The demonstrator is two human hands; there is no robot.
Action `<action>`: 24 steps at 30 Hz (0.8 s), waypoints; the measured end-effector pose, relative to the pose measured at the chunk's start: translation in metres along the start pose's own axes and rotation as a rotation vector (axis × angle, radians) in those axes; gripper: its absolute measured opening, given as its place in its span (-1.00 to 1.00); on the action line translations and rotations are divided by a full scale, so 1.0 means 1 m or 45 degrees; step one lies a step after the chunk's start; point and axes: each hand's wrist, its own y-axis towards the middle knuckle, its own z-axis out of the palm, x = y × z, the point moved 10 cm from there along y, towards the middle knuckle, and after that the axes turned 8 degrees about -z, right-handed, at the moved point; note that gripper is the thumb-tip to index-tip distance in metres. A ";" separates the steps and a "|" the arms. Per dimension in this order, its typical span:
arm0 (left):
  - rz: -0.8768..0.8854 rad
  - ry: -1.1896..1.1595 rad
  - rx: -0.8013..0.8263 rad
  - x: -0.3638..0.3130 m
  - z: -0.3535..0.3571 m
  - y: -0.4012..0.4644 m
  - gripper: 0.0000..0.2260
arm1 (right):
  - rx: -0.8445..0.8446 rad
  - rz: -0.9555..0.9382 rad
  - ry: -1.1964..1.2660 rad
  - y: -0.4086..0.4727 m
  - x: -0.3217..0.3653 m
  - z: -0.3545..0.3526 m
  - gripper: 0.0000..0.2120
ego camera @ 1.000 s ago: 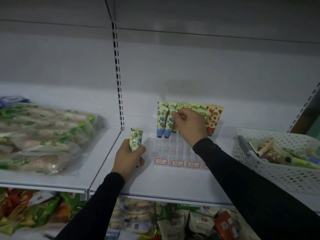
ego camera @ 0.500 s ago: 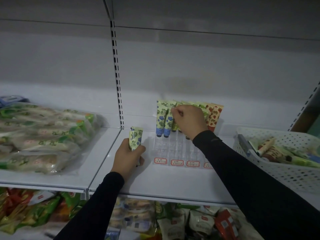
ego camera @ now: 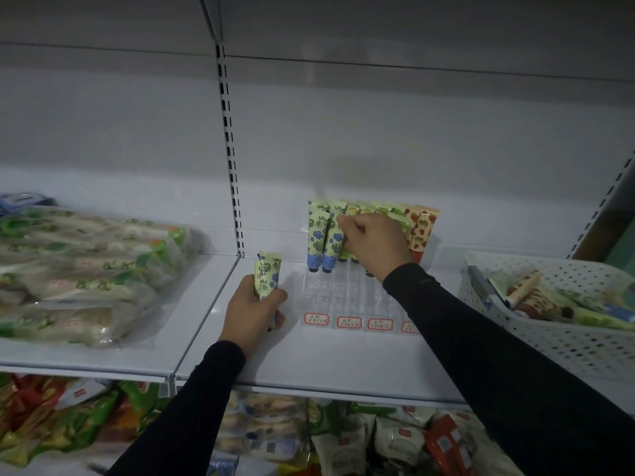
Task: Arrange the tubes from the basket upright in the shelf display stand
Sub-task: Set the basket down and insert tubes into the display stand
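Observation:
A clear display stand (ego camera: 347,300) with red-bordered price labels sits on the white shelf. Several tubes stand upright along its back rows: blue-flowered ones (ego camera: 318,240) at the left, green and yellow ones in the middle, a strawberry-printed one (ego camera: 421,231) at the right. My right hand (ego camera: 372,242) reaches into the back row and pinches a tube beside the blue-flowered ones; which tube it holds is partly hidden. My left hand (ego camera: 252,305) grips a blue-flowered tube (ego camera: 267,274) upright, left of the stand. The white perforated basket (ego camera: 563,341) at the right holds several more tubes.
Bagged green-printed packets (ego camera: 86,273) lie piled on the left shelf section. A slotted upright (ego camera: 232,159) divides the shelf back. The lower shelf is packed with snack bags (ego camera: 343,438). The stand's front rows hold no tubes.
My right hand has shifted slightly up and back among the standing tubes. My left hand with its tube has stayed in place.

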 end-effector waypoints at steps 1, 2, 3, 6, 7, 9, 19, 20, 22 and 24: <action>0.000 -0.002 0.005 0.000 0.000 0.000 -0.74 | -0.014 0.012 -0.007 -0.002 0.000 -0.001 -0.48; 0.000 -0.006 0.007 0.000 0.000 0.000 -0.74 | -0.030 0.018 -0.026 -0.005 0.000 -0.004 -0.48; 0.000 -0.009 0.008 -0.001 0.001 0.000 -0.74 | -0.042 0.016 -0.039 -0.007 0.000 -0.005 -0.49; -0.008 0.005 -0.005 -0.002 0.001 -0.002 -0.74 | -0.029 0.003 -0.019 -0.013 -0.002 -0.004 -0.53; -0.009 0.009 -0.011 -0.002 0.000 -0.003 -0.74 | -0.018 0.006 -0.009 -0.014 -0.003 -0.004 -0.56; -0.008 0.002 -0.022 -0.002 -0.002 -0.003 -0.73 | -0.011 0.018 0.013 -0.016 -0.003 -0.002 -0.60; 0.000 -0.014 -0.017 -0.001 -0.001 -0.002 -0.76 | -0.031 -0.019 0.006 -0.002 0.004 -0.004 -0.67; -0.001 -0.016 -0.016 -0.001 -0.001 -0.002 -0.76 | -0.029 -0.022 -0.022 -0.001 0.006 -0.004 -0.66; 0.000 -0.017 -0.012 -0.001 0.000 -0.002 -0.76 | -0.034 -0.040 -0.062 0.000 0.008 -0.005 -0.63; 0.002 -0.014 -0.010 -0.001 0.000 -0.002 -0.76 | -0.032 -0.068 -0.096 0.001 0.012 -0.005 -0.62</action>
